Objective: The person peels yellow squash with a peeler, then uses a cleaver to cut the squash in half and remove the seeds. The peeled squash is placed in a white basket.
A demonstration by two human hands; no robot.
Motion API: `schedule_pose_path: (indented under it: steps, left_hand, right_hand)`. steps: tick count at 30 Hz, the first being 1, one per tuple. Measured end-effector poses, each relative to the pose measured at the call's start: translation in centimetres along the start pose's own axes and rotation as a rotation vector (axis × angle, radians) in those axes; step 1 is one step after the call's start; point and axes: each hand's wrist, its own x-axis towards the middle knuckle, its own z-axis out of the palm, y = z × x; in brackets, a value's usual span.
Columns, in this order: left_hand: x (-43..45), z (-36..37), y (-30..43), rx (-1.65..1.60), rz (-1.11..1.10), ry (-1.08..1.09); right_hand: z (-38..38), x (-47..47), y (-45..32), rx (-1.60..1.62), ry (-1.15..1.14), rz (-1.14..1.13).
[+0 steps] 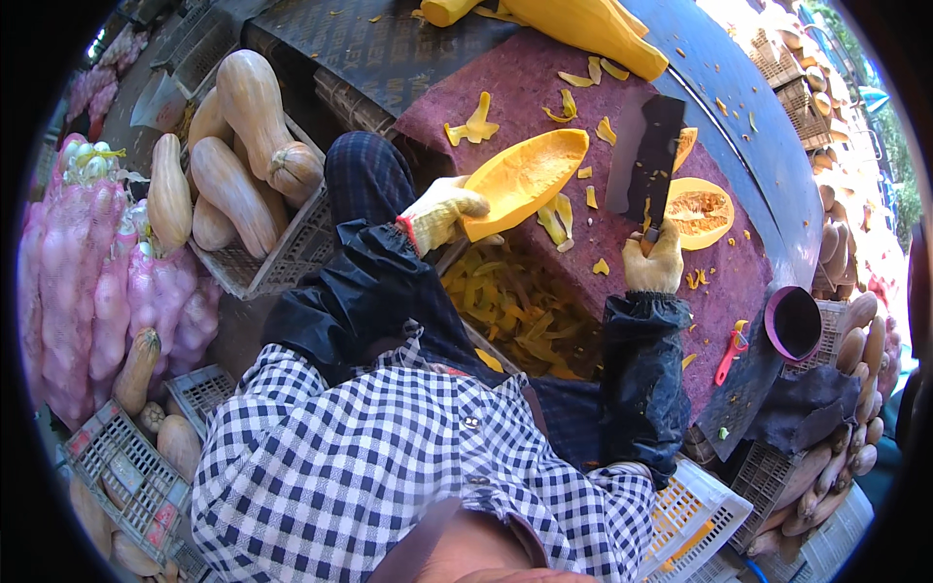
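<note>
My left hand (444,215), in a pale knit glove, grips the near end of a long peeled squash piece (528,178) with its hollowed side showing. My right hand (652,259), also gloved, is closed round the handle of a broad-bladed cleaver (645,160), whose blade points away from me above the red cloth (525,87). Just right of the cleaver lies a cut squash half (700,213) with its seedy core showing; another cut piece (685,148) is partly behind the blade. Whole peeled squashes (583,29) rest at the far edge of the cloth.
A bin of peelings (517,306) sits below the cloth's near edge. A red peeler (731,353) and a dark round bowl (793,324) lie to the right. Crated unpeeled squashes (251,109) and pink net bags (80,277) stand left; a white crate (700,510) is at lower right.
</note>
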Motion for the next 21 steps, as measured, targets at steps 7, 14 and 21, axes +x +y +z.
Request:
schedule_pose_path:
  steps: [7, 14, 21]
  left_hand:
    - [0.3, 1.2, 0.9, 0.174, 0.033, 0.304]
    - [-0.9, 1.3, -1.4, 0.201, 0.181, 0.389]
    - [-0.9, 2.7, -2.0, 0.411, 0.217, 0.478]
  right_hand:
    - [0.5, -2.9, -2.5, 0.204, -0.266, 0.044]
    - [1.5, -3.9, -6.9, -0.069, -0.157, -0.169]
    - [4.6, -1.8, -9.3, -0.544, -0.618, -0.066]
